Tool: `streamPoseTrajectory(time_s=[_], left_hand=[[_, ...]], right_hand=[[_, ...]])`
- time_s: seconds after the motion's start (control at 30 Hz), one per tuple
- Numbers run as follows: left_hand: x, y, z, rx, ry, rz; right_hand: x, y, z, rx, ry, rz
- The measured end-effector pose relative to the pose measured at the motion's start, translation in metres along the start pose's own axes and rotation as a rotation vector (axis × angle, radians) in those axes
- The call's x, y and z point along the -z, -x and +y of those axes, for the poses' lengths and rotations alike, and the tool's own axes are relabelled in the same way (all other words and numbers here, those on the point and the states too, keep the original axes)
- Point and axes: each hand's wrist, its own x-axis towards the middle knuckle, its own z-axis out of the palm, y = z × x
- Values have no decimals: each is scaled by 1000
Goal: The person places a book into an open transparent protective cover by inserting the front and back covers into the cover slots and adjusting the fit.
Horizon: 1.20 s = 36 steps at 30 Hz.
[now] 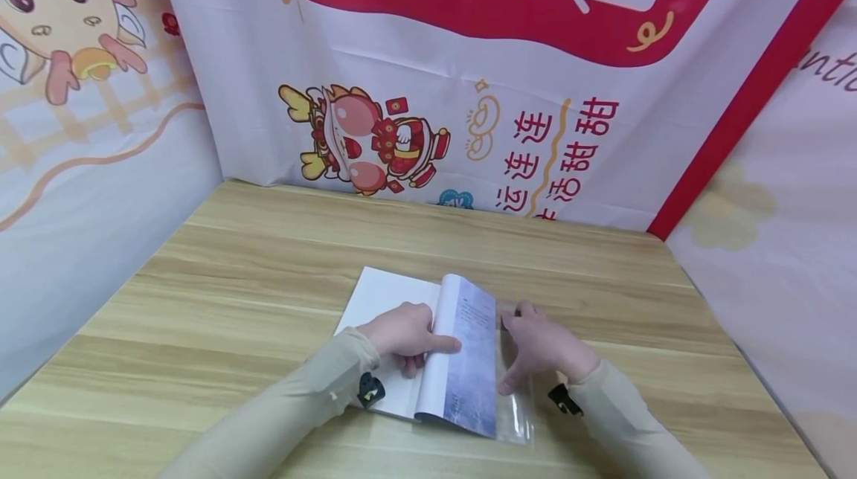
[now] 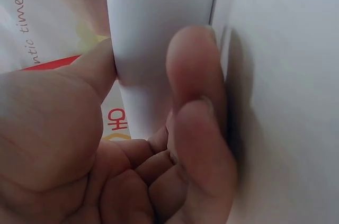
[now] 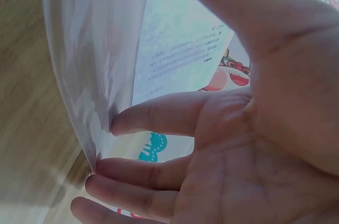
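A book with a blank white page (image 1: 395,300) lies open on the table, its printed blue-purple cover (image 1: 474,360) curled over to the right. My left hand (image 1: 405,334) grips the curled cover, thumb across the printed face. In the left wrist view, its fingers (image 2: 204,134) are bent beside the white curl (image 2: 159,28). A clear plastic sleeve (image 1: 515,416) extends past the cover's right edge. My right hand (image 1: 545,345) is at this sleeve, thumb and fingers spread apart. In the right wrist view, extended fingers (image 3: 159,115) touch the plastic film (image 3: 90,49).
The wood-grain table (image 1: 254,278) extends around the book. A printed cloth (image 1: 415,55) with red and cartoon designs hangs behind it, and pale cloths hang at both sides. Dark wrist devices (image 1: 370,390) sit on both sleeves.
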Motion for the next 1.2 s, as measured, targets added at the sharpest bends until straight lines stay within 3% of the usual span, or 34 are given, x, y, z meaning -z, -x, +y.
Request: streamPoseTrajectory(time_s=[0.23,0.37,0.63,0.73,1.03,1.2], left_hand=[[-4,0,1,-16,-86,48],[-5,1,2,-20,-100,42],[11,2,0,-14,-60,-129],[14,3,-1,-8,-48,-158],[9,4,4,19,-71,-99],[7,5,3,19,-77,-76]], right_hand=[[-1,0,0,13,-10,4],[-2,0,0,5,-15,-1],[-2,0,-2,6,13,3],[-1,1,-1,12,18,10],[6,3,7,31,-2,-52],[5,3,6,47,12,-45]])
